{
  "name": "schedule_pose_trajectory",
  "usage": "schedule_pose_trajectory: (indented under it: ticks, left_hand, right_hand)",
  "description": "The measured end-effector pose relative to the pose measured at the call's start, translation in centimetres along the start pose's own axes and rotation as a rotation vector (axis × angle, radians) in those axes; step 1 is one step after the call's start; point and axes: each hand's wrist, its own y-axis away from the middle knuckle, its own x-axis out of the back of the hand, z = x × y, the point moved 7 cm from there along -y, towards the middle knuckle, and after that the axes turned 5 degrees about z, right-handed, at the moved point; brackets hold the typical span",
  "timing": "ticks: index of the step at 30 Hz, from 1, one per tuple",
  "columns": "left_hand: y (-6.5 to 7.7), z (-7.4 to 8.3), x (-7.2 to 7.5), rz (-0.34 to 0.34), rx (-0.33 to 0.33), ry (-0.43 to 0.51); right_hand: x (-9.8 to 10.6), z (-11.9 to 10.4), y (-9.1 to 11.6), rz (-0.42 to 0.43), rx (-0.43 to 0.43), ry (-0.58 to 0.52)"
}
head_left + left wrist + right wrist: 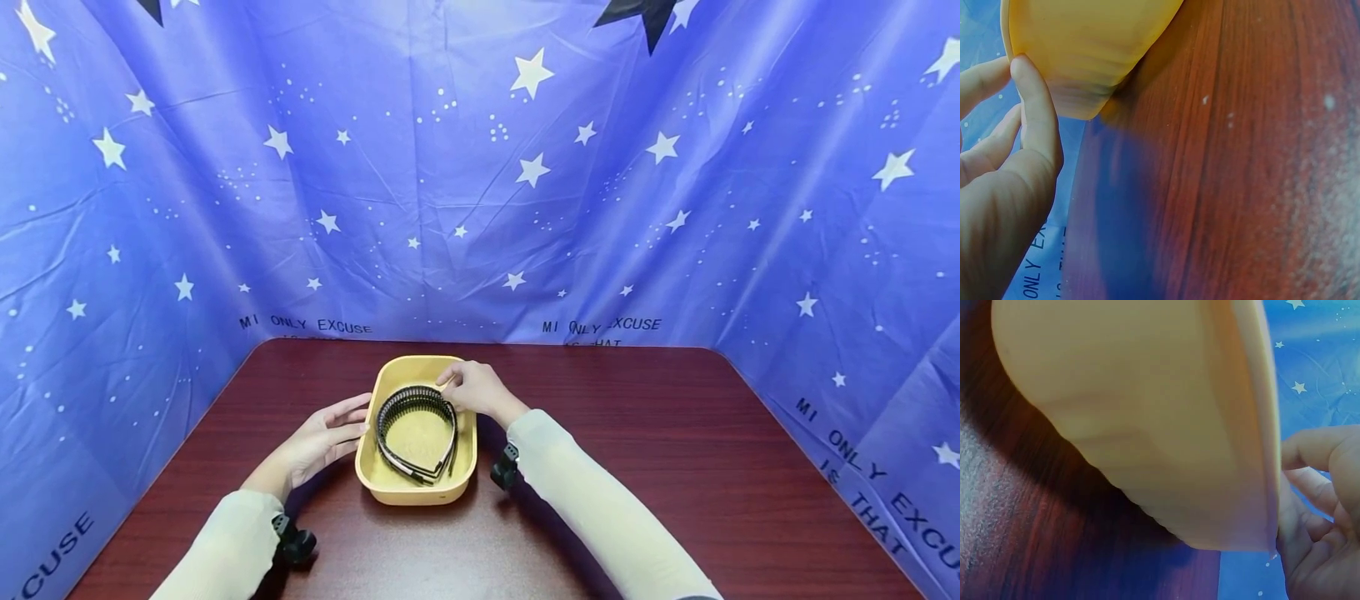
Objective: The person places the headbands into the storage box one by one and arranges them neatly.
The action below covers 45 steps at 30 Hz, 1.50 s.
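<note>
A yellow plastic bin [417, 497] stands on the table, with several black toothed headbands [388, 410] lying together in it. Their curved tops face the far end and their tips the near end. My right hand [480, 390] reaches over the far right rim and pinches a headband at its upper right curve. In the right wrist view, the bin wall hides those fingertips. My left hand [318, 442] is at the bin's left side, fingers loosely extended with tips touching the rim; the left wrist view shows the fingertips [1022, 65] against the outer wall.
Dark red-brown wooden table [637, 467] under the bin. A blue star-printed cloth [465, 167] hangs behind and along both sides. Each wrist bears a small black camera, the left one [296, 542] and the right one [505, 467].
</note>
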Motion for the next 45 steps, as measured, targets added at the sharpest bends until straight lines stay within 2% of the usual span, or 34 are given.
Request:
schedule_pose_trajectory:
  ticks: [9, 15, 21, 28, 32, 37, 45]
  left_hand:
    - [-0.1, 0.1, 0.0, -0.011, -0.008, -0.001]
    - [-0.1, 0.1, 0.0, -0.017, -0.01, 0.002]
    - [-0.1, 0.3, -0.1, -0.015, -0.009, -0.001]
    - [-0.1, 0.2, 0.0, 0.007, 0.006, 0.015]
    - [-0.1, 0.1, 0.0, 0.01, 0.01, 0.017]
    - [-0.1, 0.0, 0.1, 0.012, 0.012, 0.023]
    - [-0.1, -0.1, 0.1, 0.011, 0.007, 0.023]
  right_hand:
    - [0.2, 0.4, 0.2, 0.038, 0.007, -0.064]
    - [0.4, 0.6, 0.4, 0.016, -0.011, -0.162]
    - [0.8, 0.7, 0.7, 0.002, 0.017, -0.249]
    - [2.1, 0.7, 1.4, 0.013, 0.053, -0.241]
    - [2.8, 1.2, 1.8, 0.01, 0.046, -0.239]
    - [3.6, 2.0, 2.4, 0.006, 0.035, -0.182]
    - [5.0, 3.6, 3.1, 0.015, 0.03, -0.187]
